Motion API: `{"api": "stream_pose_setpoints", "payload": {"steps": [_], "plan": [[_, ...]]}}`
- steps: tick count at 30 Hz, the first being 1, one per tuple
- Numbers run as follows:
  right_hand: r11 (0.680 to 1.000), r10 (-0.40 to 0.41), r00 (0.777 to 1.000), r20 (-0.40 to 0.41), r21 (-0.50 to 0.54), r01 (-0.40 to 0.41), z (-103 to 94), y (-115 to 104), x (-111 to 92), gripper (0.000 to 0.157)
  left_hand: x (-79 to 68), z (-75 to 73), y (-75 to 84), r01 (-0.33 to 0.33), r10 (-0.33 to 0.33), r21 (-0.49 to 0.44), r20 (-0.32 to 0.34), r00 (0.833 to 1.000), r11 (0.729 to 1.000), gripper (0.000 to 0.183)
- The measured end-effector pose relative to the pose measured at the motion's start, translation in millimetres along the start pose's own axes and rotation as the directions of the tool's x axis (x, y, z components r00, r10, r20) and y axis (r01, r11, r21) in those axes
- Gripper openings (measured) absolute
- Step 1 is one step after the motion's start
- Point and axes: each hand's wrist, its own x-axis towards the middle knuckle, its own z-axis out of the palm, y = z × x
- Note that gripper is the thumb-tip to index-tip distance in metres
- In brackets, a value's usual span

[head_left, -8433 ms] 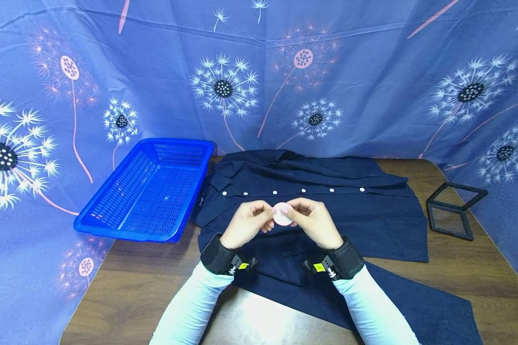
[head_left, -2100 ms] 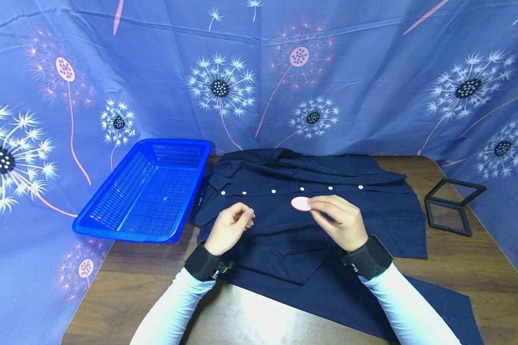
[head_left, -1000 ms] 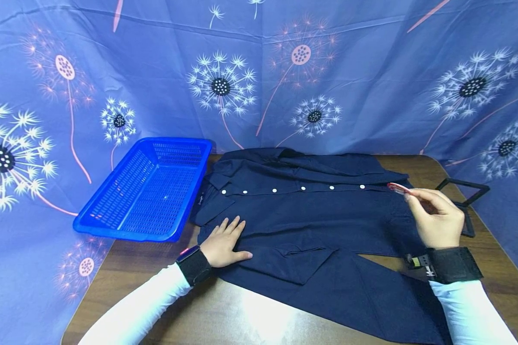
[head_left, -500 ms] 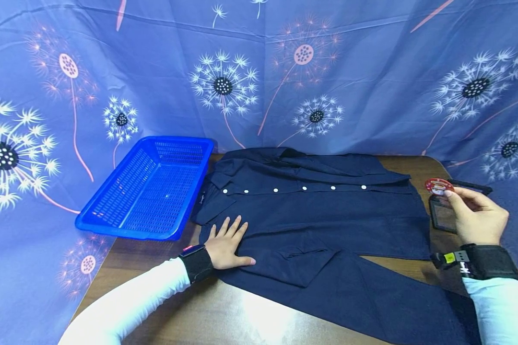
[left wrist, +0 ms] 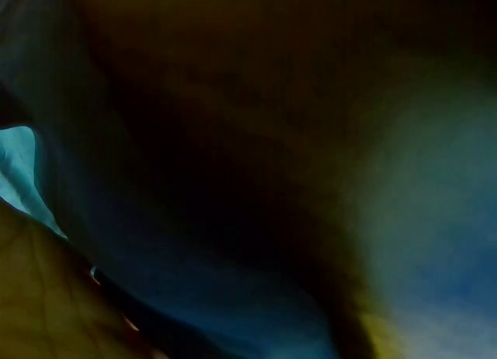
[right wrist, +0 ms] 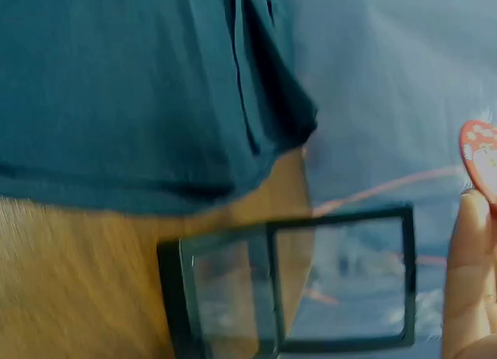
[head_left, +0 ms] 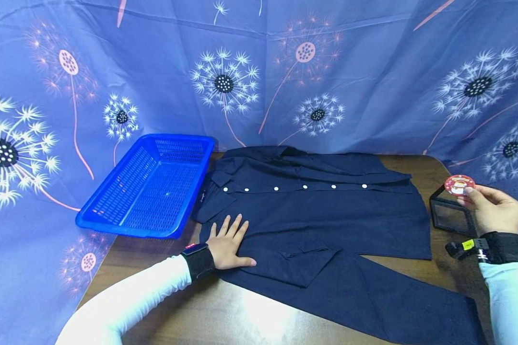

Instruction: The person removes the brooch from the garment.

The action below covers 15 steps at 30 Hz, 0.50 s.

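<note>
My right hand (head_left: 498, 211) pinches a flat round red disc (head_left: 459, 185) with a printed picture between thumb and fingers. In the head view the disc is held in front of a hinged black frame with clear panes (head_left: 452, 218), covering part of it. The right wrist view has the disc (right wrist: 477, 153) at its right edge and the standing frame (right wrist: 272, 289) below and apart from it. My left hand (head_left: 225, 247) lies with spread fingers on a dark navy shirt (head_left: 319, 215) with white buttons. The left wrist view is too dark and blurred to read.
A blue perforated plastic basket (head_left: 129, 232) stands at the left on the wooden table (head_left: 134, 282). Behind the table hangs a blue cloth (head_left: 164, 62) with dandelion prints. One shirt sleeve (head_left: 418, 297) stretches toward the front right.
My right hand has carried the disc from over the shirt rightward to the black frame, turning its red printed side into view. The left hand released the disc earlier and flattened onto the shirt.
</note>
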Motion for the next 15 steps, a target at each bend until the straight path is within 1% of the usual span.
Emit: {"api": "stream_pose_setpoints", "payload": {"steps": [3, 4, 5, 6, 8, 9, 10, 11, 13, 14, 15], "plan": [[0.99, 0.115, 0.993, -0.026, -0.079, -0.116, -10.0, 1.4, 8.5, 0.014, 1.1, 0.5, -0.5, -0.007, 0.007, 0.002, -0.006, 1.0, 1.0, 0.108], [0.98, 0.149, 0.988, -0.028, -0.131, -0.151, -14.0, 3.0, 11.5, 0.019, 1.1, 0.6, -0.5, -0.008, 0.008, 0.002, -0.007, 1.0, 1.0, 0.109], [0.96, 0.197, 0.98, -0.028, -0.196, -0.199, -18.5, 4.3, 14.5, 0.023, 1.3, 0.7, -0.7, -0.009, 0.009, 0.0, -0.008, 1.0, 1.0, 0.109], [0.942, 0.245, 0.969, -0.021, -0.232, -0.243, -22.5, 6.6, 17.9, 0.027, 1.7, 1.0, -0.9, -0.009, 0.009, -0.003, -0.009, 1.0, 1.0, 0.109], [0.886, 0.323, 0.946, -0.035, -0.34, -0.315, -29.0, 12.0, 23.9, 0.033, 1.9, 1.3, -1.2, -0.006, 0.006, -0.003, -0.009, 1.0, 1.0, 0.109], [0.862, 0.357, 0.933, -0.041, -0.37, -0.346, -32.1, 14.5, 26.9, 0.033, 2.1, 1.5, -1.2, -0.004, 0.004, -0.003, -0.008, 1.0, 1.0, 0.11], [0.83, 0.391, 0.919, -0.047, -0.414, -0.374, -34.9, 16.4, 29.2, 0.033, 1.9, 1.6, -1.0, -0.003, 0.003, -0.005, -0.007, 1.0, 1.0, 0.11], [0.805, 0.42, 0.906, -0.049, -0.441, -0.397, -37.4, 18.1, 31.0, 0.028, 1.9, 1.7, -0.9, -0.003, 0.003, -0.007, -0.009, 1.0, 1.0, 0.11], [0.771, 0.458, 0.887, -0.062, -0.469, -0.431, -42.0, 21.7, 33.8, 0.024, 1.7, 1.9, -0.5, -0.005, 0.005, -0.006, -0.008, 1.0, 1.0, 0.11], [0.751, 0.474, 0.878, -0.063, -0.491, -0.441, -43.6, 22.9, 34.9, 0.028, 1.5, 1.7, -0.6, -0.006, 0.006, -0.004, -0.007, 1.0, 1.0, 0.109], [0.741, 0.491, 0.869, -0.063, -0.494, -0.455, -45.2, 24.3, 36.2, 0.029, 1.2, 1.4, -0.4, -0.006, 0.006, -0.004, -0.007, 1.0, 1.0, 0.109]]}}
